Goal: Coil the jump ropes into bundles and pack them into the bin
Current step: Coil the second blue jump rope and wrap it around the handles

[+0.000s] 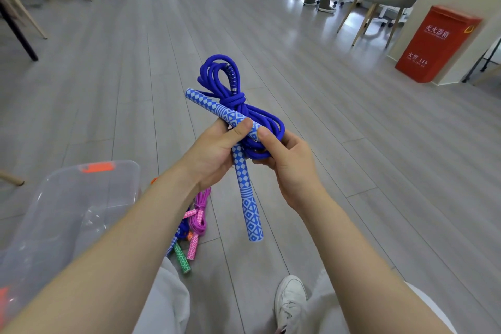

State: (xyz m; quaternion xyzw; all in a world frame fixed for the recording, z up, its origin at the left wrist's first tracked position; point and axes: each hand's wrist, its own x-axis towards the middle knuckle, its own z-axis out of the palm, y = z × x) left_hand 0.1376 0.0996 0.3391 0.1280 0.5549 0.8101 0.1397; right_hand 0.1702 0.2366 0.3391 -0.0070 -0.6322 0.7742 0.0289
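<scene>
Head view: your left hand (214, 152) and right hand (287, 163) are raised together in front of you, both clamped on the blue jump rope (238, 106). Your left thumb presses across one patterned handle (217, 108), which points up and to the left. Your right thumb and fingers are curled round the lower coils where the cord is gathered. The second handle (249, 198) hangs downward between your wrists. The cord is looped into a bundle with a wrap round its middle, the upper loops standing above your hands. The clear plastic bin (67, 206) sits on the floor at your lower left, partly behind your left forearm. More jump ropes (195, 225), pink, green and blue, lie in a heap on the floor just beside the bin. A red box (436, 43) stands at the far right wall.
</scene>
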